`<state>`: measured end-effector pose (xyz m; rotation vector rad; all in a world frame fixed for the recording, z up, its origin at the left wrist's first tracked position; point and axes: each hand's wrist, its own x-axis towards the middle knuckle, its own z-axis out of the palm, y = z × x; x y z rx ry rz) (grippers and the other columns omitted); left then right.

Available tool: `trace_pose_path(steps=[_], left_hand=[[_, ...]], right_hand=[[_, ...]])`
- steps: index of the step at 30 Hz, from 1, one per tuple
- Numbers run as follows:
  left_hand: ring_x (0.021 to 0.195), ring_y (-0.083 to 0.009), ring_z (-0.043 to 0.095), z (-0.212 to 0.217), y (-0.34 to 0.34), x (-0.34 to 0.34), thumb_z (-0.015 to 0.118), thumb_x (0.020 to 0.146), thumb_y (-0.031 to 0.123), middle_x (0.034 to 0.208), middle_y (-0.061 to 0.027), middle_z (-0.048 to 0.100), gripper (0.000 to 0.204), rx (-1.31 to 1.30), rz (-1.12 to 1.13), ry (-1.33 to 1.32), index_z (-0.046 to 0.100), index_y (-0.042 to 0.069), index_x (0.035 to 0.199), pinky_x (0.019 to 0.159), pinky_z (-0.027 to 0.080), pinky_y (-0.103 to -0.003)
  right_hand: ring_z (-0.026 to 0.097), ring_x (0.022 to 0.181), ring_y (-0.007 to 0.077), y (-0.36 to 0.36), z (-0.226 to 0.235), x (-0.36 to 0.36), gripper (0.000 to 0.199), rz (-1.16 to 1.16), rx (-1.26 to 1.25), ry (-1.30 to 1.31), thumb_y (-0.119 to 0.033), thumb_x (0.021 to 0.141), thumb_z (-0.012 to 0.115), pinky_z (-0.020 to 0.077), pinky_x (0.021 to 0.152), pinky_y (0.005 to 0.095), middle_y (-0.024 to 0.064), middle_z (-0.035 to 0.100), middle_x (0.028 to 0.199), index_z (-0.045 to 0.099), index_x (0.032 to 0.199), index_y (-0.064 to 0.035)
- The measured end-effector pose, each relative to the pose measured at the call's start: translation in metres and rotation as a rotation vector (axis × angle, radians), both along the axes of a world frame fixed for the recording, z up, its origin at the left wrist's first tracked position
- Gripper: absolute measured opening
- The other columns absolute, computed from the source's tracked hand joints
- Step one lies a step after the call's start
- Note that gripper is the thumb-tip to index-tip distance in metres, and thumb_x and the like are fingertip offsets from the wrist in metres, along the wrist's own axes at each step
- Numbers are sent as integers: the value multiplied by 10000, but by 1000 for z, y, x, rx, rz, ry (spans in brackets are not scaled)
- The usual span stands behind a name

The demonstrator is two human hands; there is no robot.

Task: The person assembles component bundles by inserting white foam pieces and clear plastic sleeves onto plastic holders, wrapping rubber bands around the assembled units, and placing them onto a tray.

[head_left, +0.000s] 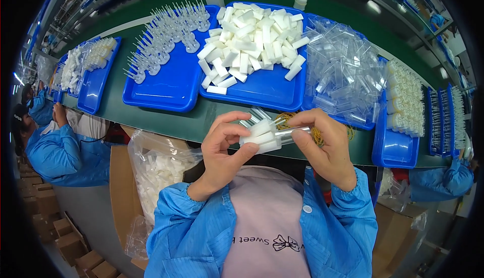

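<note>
In front of my chest, my left hand is closed round several white spongy-looking blocks held side by side. Thin clear prongs stick out near their right ends. My right hand pinches a clear plastic tube between thumb and fingers, its left end against the blocks. Whether the tube is round a block or only touching it, I cannot tell. More clear tubes show just behind the left fingers. Straight beyond my hands, a heap of loose white blocks fills a blue tray.
Clear pronged parts stand in a blue tray at left; a tray of clear tubes is at right. Farther right are rows of white-filled pieces. Yellow bands lie behind my right hand. A person in blue sits at left, beyond a carton.
</note>
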<state>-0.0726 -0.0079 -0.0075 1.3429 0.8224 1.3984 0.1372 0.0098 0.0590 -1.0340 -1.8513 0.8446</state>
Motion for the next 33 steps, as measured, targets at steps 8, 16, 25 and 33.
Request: trace_pose_path(steps=[8,16,25,33], left_hand=[[974,-165,607,4,6,5,674,815,-36,1240,-135,481,199,-58,3,-35,558,-11,975,805,553,-281],[973,-171,607,9,6,7,673,813,-28,1223,-140,492,206,-88,8,-33,606,-10,1007,798,550,-281],[933,-220,644,9,7,2,731,761,-7,1175,-163,529,266,295,57,293,692,18,1023,791,537,-296],[957,-232,638,10,6,5,744,754,6,1174,-162,536,323,322,43,264,680,16,1071,817,526,-307]], right_hand=[[614,682,205,-6,1,2,149,-24,123,-72,-51,774,705,472,563,302,102,637,815,633,894,-1],[616,665,209,-6,-4,-2,158,-87,186,-79,-39,761,715,483,562,301,101,644,813,642,897,-4],[608,653,172,6,-9,0,123,-70,98,25,-36,785,696,473,563,271,92,635,801,649,890,8],[610,665,177,9,-7,4,119,-40,76,63,-37,791,695,476,577,271,95,635,805,647,890,9]])
